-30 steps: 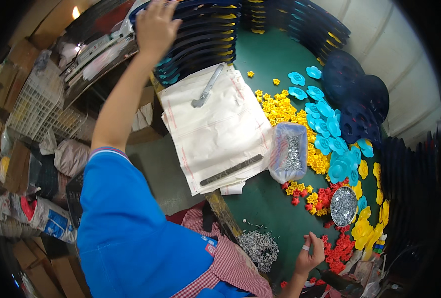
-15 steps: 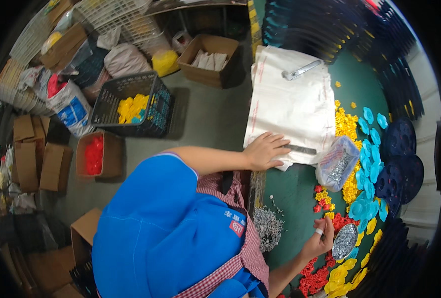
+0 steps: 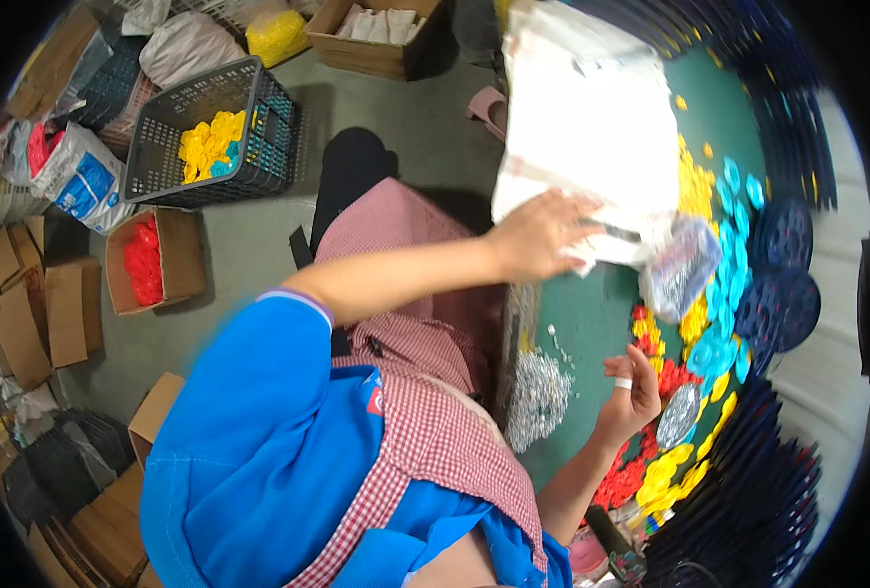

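My left hand (image 3: 545, 237) lies open, its fingers stretched over the near edge of a stack of flat white bags (image 3: 587, 127) on the green table. A narrow dark strip (image 3: 616, 231) shows by its fingertips. Over the table to the right, my right hand (image 3: 631, 400) is raised with its fingers curled together and a white band round one finger. Whatever they hold, if anything, is too small to see. Beside that hand sits a round metal dish (image 3: 679, 416) of small silvery pieces. A clear-lined plastic tub (image 3: 683, 269) stands by the bags.
Loose silvery pieces (image 3: 538, 400) lie near the table edge. Red (image 3: 623, 480), yellow (image 3: 695, 191) and turquoise (image 3: 715, 353) plastic parts line the right side, beside stacked dark discs (image 3: 783, 309). A black crate (image 3: 209, 147) and cardboard boxes (image 3: 165, 260) stand on the floor at left.
The view has shifted, with my body turned and my legs now showing. My left hand stays on the white bags. My right hand has lifted slightly away from the metal dish.
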A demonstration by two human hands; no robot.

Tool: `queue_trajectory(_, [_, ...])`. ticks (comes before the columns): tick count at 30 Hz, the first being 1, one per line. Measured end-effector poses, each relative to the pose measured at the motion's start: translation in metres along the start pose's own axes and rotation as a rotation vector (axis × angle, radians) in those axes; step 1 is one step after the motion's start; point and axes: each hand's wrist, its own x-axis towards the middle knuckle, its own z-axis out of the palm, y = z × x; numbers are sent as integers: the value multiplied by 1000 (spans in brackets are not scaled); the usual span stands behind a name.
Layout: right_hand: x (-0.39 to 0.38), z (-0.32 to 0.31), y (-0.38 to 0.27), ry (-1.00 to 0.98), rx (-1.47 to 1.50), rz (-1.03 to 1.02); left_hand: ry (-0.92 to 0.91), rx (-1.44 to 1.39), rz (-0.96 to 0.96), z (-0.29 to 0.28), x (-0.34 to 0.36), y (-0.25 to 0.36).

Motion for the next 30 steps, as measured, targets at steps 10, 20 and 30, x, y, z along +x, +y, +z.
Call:
queue_trajectory(10, [147, 251, -81, -648, -111, -175, 71, 324, -630, -108, -100, -179])
queue_trajectory(20, [351, 598, -3, -1101, 23, 151, -508, 205, -1204, -134, -164, -294])
queue_trajectory(30, [432, 754, 137, -943, -443, 316, -525, 95, -1250, -236, -108, -427])
